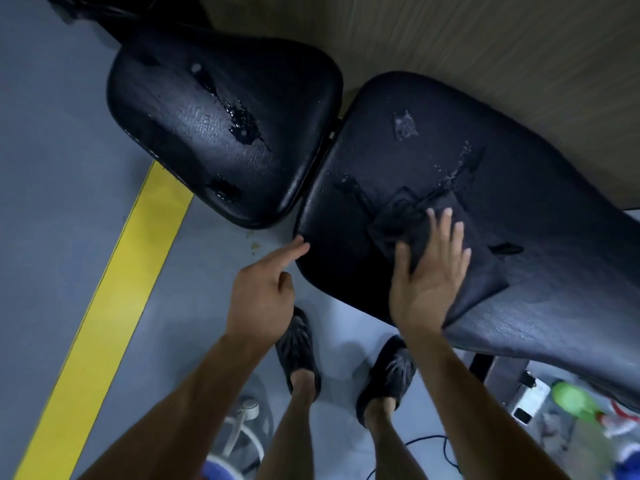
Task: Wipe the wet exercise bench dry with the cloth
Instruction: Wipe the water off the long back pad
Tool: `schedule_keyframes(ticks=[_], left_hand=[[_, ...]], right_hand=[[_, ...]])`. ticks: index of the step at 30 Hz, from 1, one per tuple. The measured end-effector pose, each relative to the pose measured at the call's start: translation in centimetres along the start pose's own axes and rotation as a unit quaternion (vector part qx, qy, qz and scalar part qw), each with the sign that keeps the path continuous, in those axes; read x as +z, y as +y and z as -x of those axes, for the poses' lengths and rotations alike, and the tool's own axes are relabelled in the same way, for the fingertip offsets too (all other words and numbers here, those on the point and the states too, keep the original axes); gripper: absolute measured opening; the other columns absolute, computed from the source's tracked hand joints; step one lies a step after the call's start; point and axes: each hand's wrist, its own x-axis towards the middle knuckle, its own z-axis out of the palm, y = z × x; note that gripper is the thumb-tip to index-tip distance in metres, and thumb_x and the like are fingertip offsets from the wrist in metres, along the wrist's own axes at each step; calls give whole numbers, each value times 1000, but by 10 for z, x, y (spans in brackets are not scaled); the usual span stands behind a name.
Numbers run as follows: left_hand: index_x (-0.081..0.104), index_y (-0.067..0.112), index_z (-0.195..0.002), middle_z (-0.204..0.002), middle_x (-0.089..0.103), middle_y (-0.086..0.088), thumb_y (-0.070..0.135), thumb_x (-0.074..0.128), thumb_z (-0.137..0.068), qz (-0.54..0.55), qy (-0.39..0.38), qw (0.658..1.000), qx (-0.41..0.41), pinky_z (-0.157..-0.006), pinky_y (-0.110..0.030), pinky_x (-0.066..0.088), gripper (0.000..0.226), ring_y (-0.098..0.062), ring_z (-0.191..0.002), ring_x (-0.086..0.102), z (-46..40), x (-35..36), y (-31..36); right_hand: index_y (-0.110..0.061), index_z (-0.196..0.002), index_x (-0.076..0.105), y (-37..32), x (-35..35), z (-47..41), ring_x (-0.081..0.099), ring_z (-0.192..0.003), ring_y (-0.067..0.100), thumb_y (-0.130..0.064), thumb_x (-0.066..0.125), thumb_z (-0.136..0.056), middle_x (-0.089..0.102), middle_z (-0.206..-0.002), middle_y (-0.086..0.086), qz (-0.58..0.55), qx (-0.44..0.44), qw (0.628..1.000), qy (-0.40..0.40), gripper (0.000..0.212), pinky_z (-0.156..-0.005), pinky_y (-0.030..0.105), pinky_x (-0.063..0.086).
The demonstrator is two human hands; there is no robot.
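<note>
The black padded exercise bench has two parts: a seat pad (194, 140) at upper left and a long back pad (540, 209) running to the right. Water puddles and droplets (242, 123) lie on both pads. A dark cloth (398, 223) lies crumpled on the back pad. My right hand (429, 271) presses flat on the cloth with fingers spread. My left hand (266, 289) hovers beside the back pad's near corner, index finger pointing out and touching or nearly touching its edge, other fingers curled, holding nothing.
A yellow floor stripe (114, 306) runs diagonally at left on the grey floor. My two feet in dark sandals (298, 344) stand below the bench. Clutter with a green-capped bottle (571, 400) and cables sits at lower right. A wooden wall (485, 46) stands behind the bench.
</note>
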Motion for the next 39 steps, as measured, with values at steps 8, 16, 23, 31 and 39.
schedule_keyframes(ticks=[8, 16, 23, 31, 39], left_hand=[[71, 24, -120, -131, 63, 16, -8, 44, -88, -20, -30, 999, -13, -47, -6, 37, 54, -4, -47, 56, -17, -12, -8], [73, 23, -118, -129, 61, 21, -8, 44, -88, -9, -71, 997, -15, -42, -16, 42, 52, -11, -38, 50, -26, -23, -10], [76, 30, -110, -110, 75, 14, -5, 40, -83, -68, -118, 991, 8, -69, -10, 51, 57, -4, -79, 70, -25, -32, -11], [73, 29, -115, -123, 67, 21, -3, 47, -92, -34, -105, 994, -5, -82, -9, 51, 47, 7, -98, 64, -39, -38, 2], [78, 25, -93, -100, 76, 9, 9, 41, -82, -115, -82, 988, 65, -82, -30, 55, 41, -12, -91, 70, -76, -27, 42]], right_hand=[[-25, -160, 29, -4, -9, -53, 17, -157, 18, -44, 37, -102, 22, -169, -3, 139, -458, 858, -187, 62, -127, 46, 16], [-21, -160, 31, -88, 19, -115, 12, -158, 25, -41, 39, -107, 21, -170, 2, 51, -184, 980, -53, 57, -128, 50, 8], [-27, -160, 31, -40, 4, -24, 13, -158, 16, -44, 40, -103, 21, -169, -6, 123, -410, 883, -193, 59, -126, 48, 19], [-11, -161, 19, -76, -13, -227, 14, -157, 26, -41, 38, -109, 21, -169, 7, 74, -200, 968, -130, 64, -128, 45, 9], [-22, -158, 35, -50, -8, -62, 13, -158, 19, -40, 32, -103, 22, -169, -4, 98, -393, 893, -199, 58, -126, 49, 16]])
